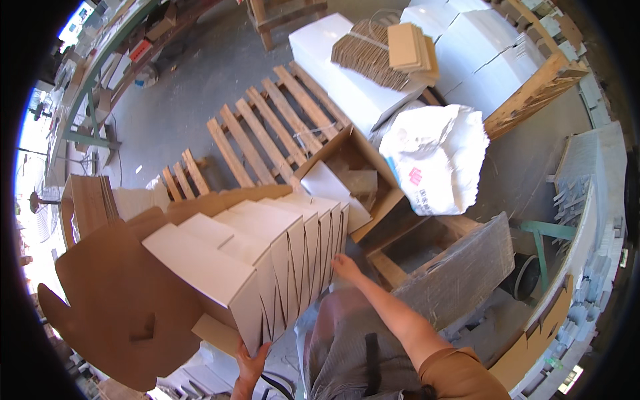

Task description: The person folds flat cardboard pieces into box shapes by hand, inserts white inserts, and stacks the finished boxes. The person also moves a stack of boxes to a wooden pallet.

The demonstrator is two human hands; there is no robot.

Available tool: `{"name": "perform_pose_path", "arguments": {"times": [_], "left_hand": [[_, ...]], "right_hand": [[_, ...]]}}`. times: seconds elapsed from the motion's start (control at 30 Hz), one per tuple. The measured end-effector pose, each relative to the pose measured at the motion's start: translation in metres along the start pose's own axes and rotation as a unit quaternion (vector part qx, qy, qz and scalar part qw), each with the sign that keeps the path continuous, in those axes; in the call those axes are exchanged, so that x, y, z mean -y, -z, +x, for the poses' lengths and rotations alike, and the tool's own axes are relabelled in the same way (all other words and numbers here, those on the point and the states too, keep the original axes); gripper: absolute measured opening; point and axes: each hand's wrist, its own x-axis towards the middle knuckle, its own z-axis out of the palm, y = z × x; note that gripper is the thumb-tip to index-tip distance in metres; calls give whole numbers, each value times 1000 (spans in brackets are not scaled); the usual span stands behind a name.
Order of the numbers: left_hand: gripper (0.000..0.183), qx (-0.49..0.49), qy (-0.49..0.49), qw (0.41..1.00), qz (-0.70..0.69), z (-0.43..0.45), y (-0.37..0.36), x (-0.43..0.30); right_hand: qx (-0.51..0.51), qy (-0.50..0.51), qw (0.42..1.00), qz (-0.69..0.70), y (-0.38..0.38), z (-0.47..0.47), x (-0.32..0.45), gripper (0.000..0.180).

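A row of folded white cardboard cartons (280, 225), several of them packed face to face, lies across a brown cardboard box (135, 295) with open flaps. My left hand (251, 361) grips the lower corner of the nearest carton, its thumb on the white side panel. At the far end of the row, the fingertips of my right hand (345, 266) meet the edge of the last carton; whether they pinch it is hard to see. Just beyond that end stands an open brown carton (380, 212) with loose white card pieces (327, 185) inside.
Wooden pallets (272, 120) lie on the grey floor ahead. Bundled flat cardboard (367, 52) rests on a white stack (325, 45). A white woven sack (435, 155) and a grey board (455, 275) on a wooden frame stand at right. Workbenches (95, 75) line the left.
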Motion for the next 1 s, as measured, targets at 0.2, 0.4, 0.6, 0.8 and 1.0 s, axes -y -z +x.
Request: {"name": "perform_pose_path", "arguments": {"times": [0.2,0.4,0.6,0.8,1.0], "left_hand": [[29,-13,35,999,30,24,15,-4],[27,1,26,992,121,32,25,15],[28,23,19,985,169,20,40,59],[29,50,66,979,187,20,45,77],[31,73,98,972,200,47,32,82]], "right_hand": [[-38,-60,994,84,-25,32,-38,55],[-49,-167,971,166,-26,50,-19,68],[-128,-162,969,135,-49,103,-61,78],[-136,-174,967,128,-49,128,-48,76],[-181,-88,970,134,-72,149,-87,71]]}}
